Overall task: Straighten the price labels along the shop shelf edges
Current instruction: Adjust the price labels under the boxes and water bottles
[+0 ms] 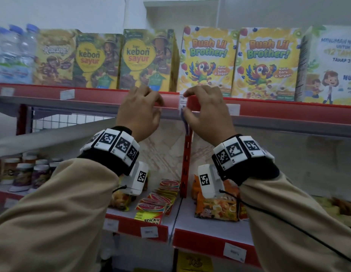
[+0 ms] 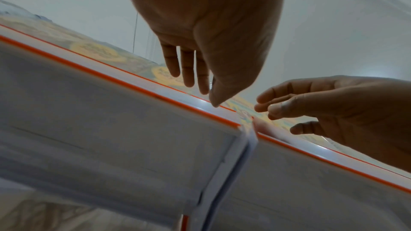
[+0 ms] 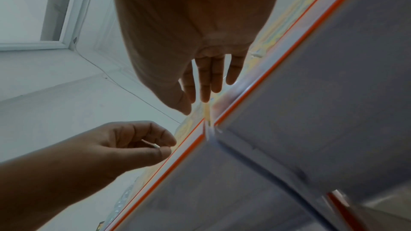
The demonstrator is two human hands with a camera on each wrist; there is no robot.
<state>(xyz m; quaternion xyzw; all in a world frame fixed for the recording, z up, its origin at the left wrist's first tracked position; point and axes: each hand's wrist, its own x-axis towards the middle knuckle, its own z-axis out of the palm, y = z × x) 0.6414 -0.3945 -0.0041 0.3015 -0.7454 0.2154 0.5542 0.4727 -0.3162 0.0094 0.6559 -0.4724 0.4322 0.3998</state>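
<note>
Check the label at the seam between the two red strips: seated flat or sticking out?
Sticking out. The label stands on edge in the gap between the strips, by the right hand, not flat like the label to its right.

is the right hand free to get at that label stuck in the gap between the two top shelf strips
Probably yes: the right hand already sits beside the label, holding nothing, fingers loosely curled, with nothing between them.

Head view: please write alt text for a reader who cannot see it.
Two hands reach up to the red edge strip of the top shelf, the left hand and right hand on either side of a white price label at the joint between shelf sections. Cereal boxes stand above.
</note>
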